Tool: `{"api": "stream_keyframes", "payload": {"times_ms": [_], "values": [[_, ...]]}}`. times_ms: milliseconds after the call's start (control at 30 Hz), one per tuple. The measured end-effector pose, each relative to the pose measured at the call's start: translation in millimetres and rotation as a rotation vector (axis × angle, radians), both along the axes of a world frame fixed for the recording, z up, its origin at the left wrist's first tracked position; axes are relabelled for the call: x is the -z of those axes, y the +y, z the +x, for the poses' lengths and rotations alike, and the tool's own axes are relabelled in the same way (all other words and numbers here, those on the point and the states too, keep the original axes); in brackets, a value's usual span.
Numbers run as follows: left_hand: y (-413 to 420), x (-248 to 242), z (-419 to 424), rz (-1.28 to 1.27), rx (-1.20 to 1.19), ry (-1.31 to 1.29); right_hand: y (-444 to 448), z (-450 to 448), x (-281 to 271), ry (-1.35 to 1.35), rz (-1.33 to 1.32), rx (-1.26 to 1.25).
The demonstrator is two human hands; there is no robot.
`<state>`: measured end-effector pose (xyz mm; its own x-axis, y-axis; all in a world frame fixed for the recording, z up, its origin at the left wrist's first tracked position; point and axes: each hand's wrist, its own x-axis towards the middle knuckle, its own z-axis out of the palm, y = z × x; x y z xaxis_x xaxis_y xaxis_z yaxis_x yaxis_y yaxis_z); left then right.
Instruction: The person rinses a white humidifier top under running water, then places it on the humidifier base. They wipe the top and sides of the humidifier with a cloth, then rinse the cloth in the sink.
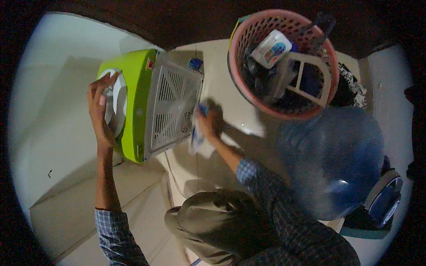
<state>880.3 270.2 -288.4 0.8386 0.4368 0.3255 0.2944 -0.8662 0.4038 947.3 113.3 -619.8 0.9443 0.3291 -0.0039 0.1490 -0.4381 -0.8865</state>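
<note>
My left hand (101, 103) reaches over the round white recess (121, 96) in the lime-green top of a water dispenser (134, 109). Its thumb and fingers bend at the recess rim. The dispenser's pale slotted panel (176, 106) faces right, towards my other hand. There my right hand (208, 124), somewhat blurred, grips a blue and white cloth (197, 138) close to the panel's lower right edge. Whether the cloth touches the panel I cannot tell.
Beyond my right arm rests a large translucent blue water bottle (332, 159). Behind it, a pink perforated basket (244, 88) holds a white labelled plastic container (271, 50) and a beige frame-like part (309, 76). A pale wall (50, 116) rises left of the dispenser. A thin cable (171, 174) runs along the floor.
</note>
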Motion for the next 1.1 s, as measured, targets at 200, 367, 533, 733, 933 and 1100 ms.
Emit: {"api": "stream_keyframes", "payload": {"times_ms": [200,367,533,733,933,1100], "values": [[4.7,2.8,1.0,-0.107,0.025,-0.076,63.9,29.1,-0.2,0.041,0.026,0.167],[0.4,2.8,0.8,-0.055,-0.017,-0.053,-31.5,-102.1,-5.9,0.097,0.229,-0.050],[2.4,5.2,2.0,-0.080,0.011,-0.060,-63.9,-70.1,13.0,0.517,0.181,-0.299],[5.9,2.6,1.5,-0.046,0.046,-0.040,-33.2,-79.9,-2.9,-0.007,0.005,-0.153],[5.1,3.1,1.3,-0.031,0.003,-0.039,-68.9,-82.4,9.6,0.275,-0.063,-0.425],[8.9,5.4,0.3,-0.094,0.020,-0.073,-49.8,-66.5,-3.7,0.154,-0.009,-0.292]]}}
